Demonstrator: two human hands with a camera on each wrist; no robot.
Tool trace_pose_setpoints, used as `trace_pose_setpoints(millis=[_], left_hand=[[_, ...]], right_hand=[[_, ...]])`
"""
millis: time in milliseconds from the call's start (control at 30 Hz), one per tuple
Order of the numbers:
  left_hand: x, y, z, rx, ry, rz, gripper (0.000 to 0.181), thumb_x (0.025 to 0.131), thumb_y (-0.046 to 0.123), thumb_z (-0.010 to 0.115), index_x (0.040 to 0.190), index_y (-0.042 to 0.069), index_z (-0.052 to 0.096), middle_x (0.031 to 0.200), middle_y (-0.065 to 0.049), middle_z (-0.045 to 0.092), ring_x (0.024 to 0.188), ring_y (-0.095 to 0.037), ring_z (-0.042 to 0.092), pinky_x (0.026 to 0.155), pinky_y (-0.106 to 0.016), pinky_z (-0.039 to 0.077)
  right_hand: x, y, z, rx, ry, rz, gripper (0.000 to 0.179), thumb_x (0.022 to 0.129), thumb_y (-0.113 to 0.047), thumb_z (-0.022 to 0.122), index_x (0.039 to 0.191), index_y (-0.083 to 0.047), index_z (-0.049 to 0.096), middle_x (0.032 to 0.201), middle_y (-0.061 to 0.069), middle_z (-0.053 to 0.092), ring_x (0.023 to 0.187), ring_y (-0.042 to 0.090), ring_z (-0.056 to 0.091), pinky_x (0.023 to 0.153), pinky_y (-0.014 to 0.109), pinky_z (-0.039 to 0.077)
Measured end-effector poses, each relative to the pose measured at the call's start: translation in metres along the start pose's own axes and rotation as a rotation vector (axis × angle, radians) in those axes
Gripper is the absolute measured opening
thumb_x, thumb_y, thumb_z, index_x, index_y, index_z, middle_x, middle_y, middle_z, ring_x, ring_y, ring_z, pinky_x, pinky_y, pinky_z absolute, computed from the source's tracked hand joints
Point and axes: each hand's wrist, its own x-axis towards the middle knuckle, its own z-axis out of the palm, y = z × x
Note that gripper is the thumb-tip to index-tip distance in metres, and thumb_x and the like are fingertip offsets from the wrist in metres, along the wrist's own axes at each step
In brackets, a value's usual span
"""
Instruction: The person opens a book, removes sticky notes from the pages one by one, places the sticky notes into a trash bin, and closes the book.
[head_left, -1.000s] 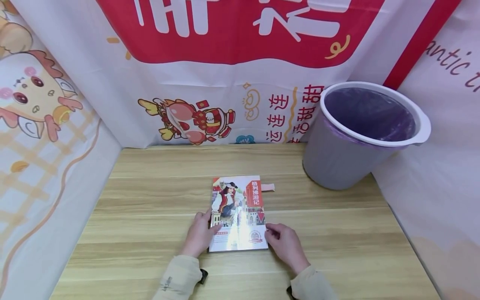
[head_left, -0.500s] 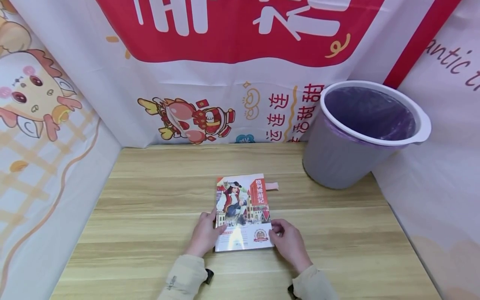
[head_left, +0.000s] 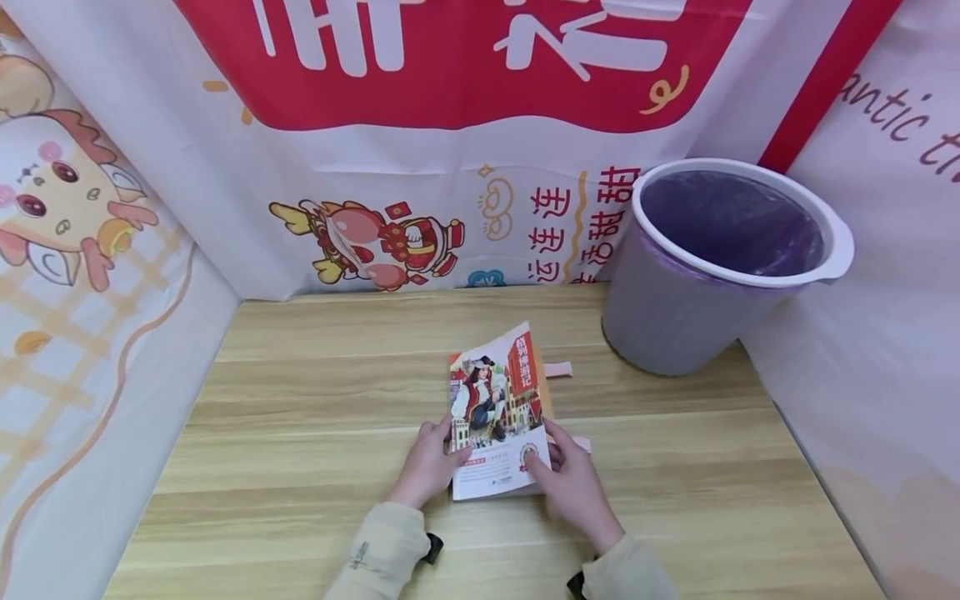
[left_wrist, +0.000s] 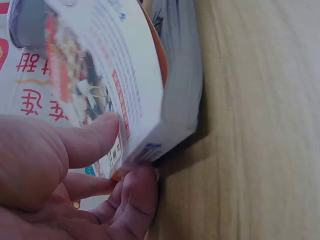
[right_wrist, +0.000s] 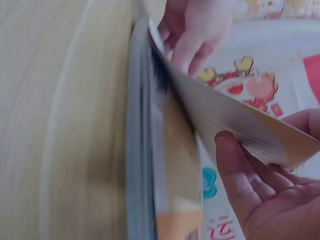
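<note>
A paperback book (head_left: pixel 495 408) with a caped-and-hatted figure on its glossy cover lies on the table, its front cover partly raised. My left hand (head_left: pixel 427 467) holds the spine side, thumb over the cover; in the left wrist view the fingers (left_wrist: pixel 137 192) curl at the spine's lower end. At the opposite edge, my right hand (head_left: pixel 577 487) pinches the lifted cover (right_wrist: pixel 225 110) between thumb and fingers. Beneath it, an orange-and-cream page (right_wrist: pixel 180 160) shows in the right wrist view. Two pale pink strips stick out from the book's right side, the upper strip (head_left: pixel 558 369) beyond the hand.
A grey trash bin (head_left: pixel 675 308) with a purple liner stands at the table's back right corner. Printed cloth (head_left: pixel 420 150) hangs behind the wooden table (head_left: pixel 300 400) and along both sides.
The book has shifted right with both hands. My right hand has moved from the book's edge to pinching the front cover, which has come up off the pages. A second pink strip now shows.
</note>
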Motion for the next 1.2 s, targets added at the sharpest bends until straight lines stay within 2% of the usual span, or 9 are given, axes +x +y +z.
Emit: trace_pose_setpoints(millis=[133,233,400,500,767,867,967,1100,1200], left_hand=[[0.002,-0.002,0.0,-0.044,-0.02,0.005,0.076,0.089,0.023,0.074,0.151,0.002,0.036,0.114,-0.01,0.054,0.091,-0.021,0.054,0.088,-0.043,0.05],[0.003,-0.003,0.001,-0.06,-0.027,0.024,0.073,0.09,0.022,0.073,0.15,0.001,0.038,0.112,-0.008,0.054,0.093,-0.022,0.055,0.09,-0.044,0.049],[0.005,-0.006,0.003,-0.048,-0.026,0.044,0.072,0.089,0.02,0.074,0.149,-0.002,0.04,0.114,-0.01,0.055,0.102,-0.026,0.056,0.098,-0.049,0.046],[0.006,-0.007,0.004,-0.043,-0.017,0.037,0.072,0.089,0.02,0.074,0.149,-0.001,0.04,0.115,-0.011,0.055,0.103,-0.026,0.056,0.099,-0.049,0.046],[0.004,-0.006,0.002,-0.037,-0.029,0.024,0.073,0.09,0.022,0.073,0.151,0.001,0.038,0.115,-0.009,0.054,0.096,-0.021,0.055,0.091,-0.044,0.049],[0.003,-0.006,0.001,-0.042,-0.034,0.026,0.073,0.09,0.021,0.073,0.15,0.0,0.038,0.116,-0.009,0.054,0.097,-0.021,0.055,0.092,-0.044,0.048],[0.003,-0.006,0.0,-0.044,-0.032,0.019,0.074,0.09,0.022,0.073,0.151,0.002,0.037,0.117,-0.008,0.054,0.098,-0.022,0.055,0.094,-0.045,0.048],[0.003,-0.006,0.0,-0.038,-0.041,0.01,0.075,0.09,0.024,0.073,0.152,0.004,0.036,0.116,-0.007,0.054,0.087,-0.02,0.054,0.082,-0.039,0.05],[0.002,-0.005,0.0,-0.046,-0.056,0.023,0.075,0.09,0.023,0.073,0.152,0.003,0.035,0.112,-0.007,0.053,0.08,-0.018,0.05,0.071,-0.033,0.048]], right_hand=[[-0.005,-0.006,0.01,-0.06,-0.039,-0.086,0.068,0.091,-0.01,0.069,0.151,-0.002,0.037,0.133,0.022,0.059,0.115,0.03,0.062,0.094,0.032,0.052],[-0.005,-0.005,0.012,-0.174,0.012,-0.095,0.062,0.091,-0.014,0.068,0.148,-0.005,0.043,0.134,0.016,0.059,0.118,0.027,0.059,0.102,0.042,0.047],[0.003,0.008,0.006,-0.354,0.148,-0.016,0.051,0.09,-0.02,0.069,0.137,-0.007,0.055,0.123,0.01,0.063,0.118,0.031,0.055,0.103,0.055,0.039],[0.004,0.015,0.004,-0.421,0.148,0.023,0.052,0.09,-0.023,0.07,0.137,-0.007,0.055,0.118,0.011,0.065,0.117,0.034,0.053,0.1,0.058,0.032],[0.004,0.019,0.004,-0.425,0.147,0.055,0.065,0.089,-0.026,0.071,0.145,-0.004,0.046,0.144,0.021,0.05,0.132,0.042,0.039,0.104,0.064,0.018],[0.005,0.02,0.006,-0.412,0.152,0.04,0.062,0.088,-0.025,0.072,0.143,-0.006,0.049,0.143,0.018,0.051,0.133,0.039,0.04,0.106,0.062,0.017],[0.004,0.019,0.008,-0.41,0.152,0.021,0.061,0.088,-0.024,0.071,0.143,-0.006,0.049,0.148,0.021,0.045,0.138,0.04,0.036,0.111,0.06,0.014],[0.001,0.016,0.01,-0.455,0.138,-0.016,0.063,0.09,-0.025,0.069,0.145,-0.004,0.046,0.155,0.027,0.031,0.145,0.043,0.022,0.114,0.063,0.007],[-0.002,0.014,0.011,-0.5,0.147,-0.063,0.064,0.091,-0.024,0.069,0.146,0.0,0.046,0.155,0.029,0.028,0.145,0.045,0.019,0.114,0.066,0.006]])
